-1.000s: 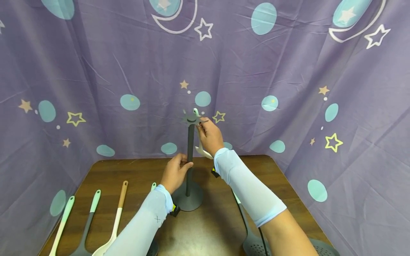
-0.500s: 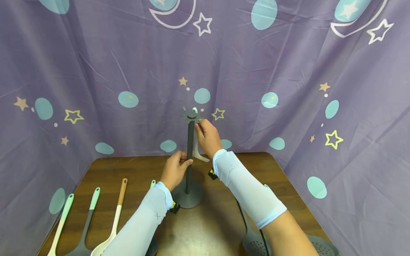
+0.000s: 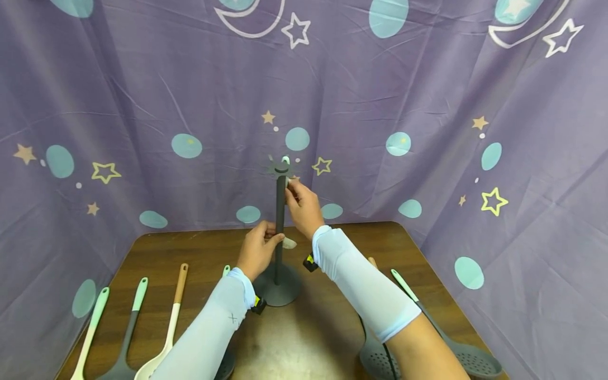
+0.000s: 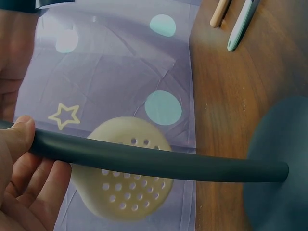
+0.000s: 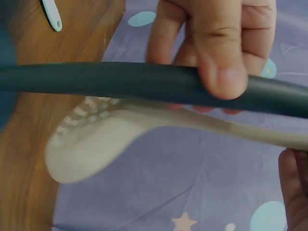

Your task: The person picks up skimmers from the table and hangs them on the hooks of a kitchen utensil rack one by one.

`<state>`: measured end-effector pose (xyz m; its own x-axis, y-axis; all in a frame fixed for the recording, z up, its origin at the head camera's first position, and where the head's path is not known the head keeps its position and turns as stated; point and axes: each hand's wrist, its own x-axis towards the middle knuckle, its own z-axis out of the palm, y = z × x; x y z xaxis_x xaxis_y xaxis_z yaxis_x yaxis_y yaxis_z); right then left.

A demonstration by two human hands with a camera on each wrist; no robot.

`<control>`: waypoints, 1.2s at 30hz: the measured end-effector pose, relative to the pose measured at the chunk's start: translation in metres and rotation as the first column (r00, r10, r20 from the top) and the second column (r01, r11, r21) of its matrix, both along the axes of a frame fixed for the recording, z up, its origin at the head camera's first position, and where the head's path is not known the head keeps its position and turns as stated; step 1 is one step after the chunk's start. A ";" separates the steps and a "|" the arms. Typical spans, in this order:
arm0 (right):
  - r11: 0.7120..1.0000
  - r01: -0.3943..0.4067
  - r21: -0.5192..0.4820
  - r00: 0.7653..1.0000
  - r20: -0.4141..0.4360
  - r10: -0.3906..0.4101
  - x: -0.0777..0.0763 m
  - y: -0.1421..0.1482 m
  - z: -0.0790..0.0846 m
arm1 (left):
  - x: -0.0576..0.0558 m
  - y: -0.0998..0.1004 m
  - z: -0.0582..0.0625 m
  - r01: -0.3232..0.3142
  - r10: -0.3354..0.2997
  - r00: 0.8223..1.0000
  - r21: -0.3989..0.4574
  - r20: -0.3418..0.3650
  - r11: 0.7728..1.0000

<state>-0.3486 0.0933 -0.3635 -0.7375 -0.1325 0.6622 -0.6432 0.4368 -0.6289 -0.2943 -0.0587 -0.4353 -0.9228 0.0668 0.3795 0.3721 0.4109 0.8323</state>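
Your left hand (image 3: 258, 250), grip closed, holds the dark stand (image 3: 281, 211) between the side edges of the surface (image 3: 294, 340), inward from the far edge. Your right hand (image 3: 304, 209), grip pinched, holds the cream slotted spoon (image 5: 110, 139) upright behind the stand, bowl downward.

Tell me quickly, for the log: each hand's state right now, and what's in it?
Left hand: closed, gripping the dark pole.
Right hand: closed, pinching the cream slotted spoon by its shaft.
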 end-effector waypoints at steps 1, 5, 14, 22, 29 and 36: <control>1.000 -0.011 -0.004 1.000 0.010 0.011 0.000 0.001 -0.002 | 0.000 0.000 0.000 -0.001 0.001 1.000 0.002 -0.002 1.000; 0.999 -0.054 0.003 0.998 0.039 0.054 0.001 0.008 -0.015 | -0.001 0.000 0.000 -0.005 0.005 1.000 -0.005 -0.014 1.000; 0.962 -0.107 0.252 0.990 0.114 0.080 0.005 0.038 -0.053 | 0.000 0.000 -0.002 -0.005 0.005 1.000 -0.022 -0.028 1.000; 0.879 0.029 0.476 0.970 0.199 -0.140 0.001 0.066 -0.077 | -0.001 0.000 -0.002 -0.002 0.002 0.999 -0.004 -0.033 1.000; 0.800 0.148 0.581 0.911 0.235 -0.340 0.001 0.076 -0.086 | 0.000 0.001 -0.002 0.013 -0.013 1.000 0.012 0.018 1.000; 0.778 0.185 0.600 0.853 0.296 -0.431 0.005 0.083 -0.091 | 0.000 0.002 -0.003 0.014 -0.015 0.999 0.025 0.035 1.000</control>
<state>-0.3441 0.1766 -0.4542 -0.9769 -0.0878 0.1948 -0.1602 0.9043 -0.3957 -0.2945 -0.0572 -0.4379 -0.9347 0.0712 0.3482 0.3478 0.3850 0.8549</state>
